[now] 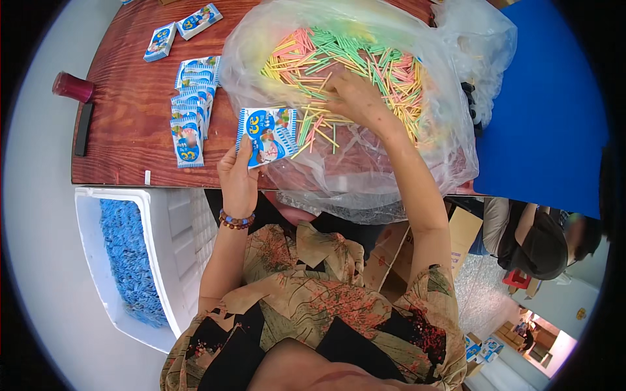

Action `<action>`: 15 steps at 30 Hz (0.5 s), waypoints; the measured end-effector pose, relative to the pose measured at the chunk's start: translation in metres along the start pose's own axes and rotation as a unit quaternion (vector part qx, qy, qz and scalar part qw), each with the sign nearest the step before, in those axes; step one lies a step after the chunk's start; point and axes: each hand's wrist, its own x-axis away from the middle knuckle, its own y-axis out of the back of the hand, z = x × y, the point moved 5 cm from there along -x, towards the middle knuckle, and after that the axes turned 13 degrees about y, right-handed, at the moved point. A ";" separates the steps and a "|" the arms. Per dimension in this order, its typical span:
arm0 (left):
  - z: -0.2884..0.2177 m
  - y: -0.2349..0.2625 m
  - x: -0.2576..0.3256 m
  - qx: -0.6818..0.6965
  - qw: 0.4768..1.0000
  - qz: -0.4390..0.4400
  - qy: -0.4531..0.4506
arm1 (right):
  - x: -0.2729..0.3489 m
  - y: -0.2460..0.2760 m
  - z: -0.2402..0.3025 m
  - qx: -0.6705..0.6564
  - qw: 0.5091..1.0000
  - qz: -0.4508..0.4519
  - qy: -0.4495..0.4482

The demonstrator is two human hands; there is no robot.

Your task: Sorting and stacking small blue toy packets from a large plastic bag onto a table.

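My left hand point(239, 171) is closed on the lower left edge of a small blue and white packet point(268, 139), thumb across its front. The packet is held up at the near left side of a large clear plastic bag point(365, 186). Inside the spread bag lies a heap of thin pink, green and yellow sticks point(345, 50). My right hand point(357, 98) reaches into the heap from the right, its fingers bent and drawn together down among the sticks. Whatever is between those fingertips is hidden. Several loose sticks point(317, 132) lie between the packet and my right hand.
Left of the bag, a row of overlapping packets point(193, 107) lies on the reddish wooden table point(124, 130). Two packets point(160, 42) sit farther back, and a dark red cup point(73, 87) stands at the left edge. Below is a white foam box point(171, 228) with blue pieces.
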 end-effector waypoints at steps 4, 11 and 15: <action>-0.005 0.002 0.001 0.006 1.000 -0.013 -0.003 | -0.006 -0.009 -0.001 0.001 0.999 0.040 0.020; 0.001 -0.004 0.000 0.008 1.000 -0.010 0.012 | -0.005 -0.025 -0.005 0.012 0.993 0.113 -0.024; -0.002 0.003 0.002 0.003 1.000 -0.002 0.013 | -0.004 -0.010 0.006 -0.105 0.981 0.149 -0.063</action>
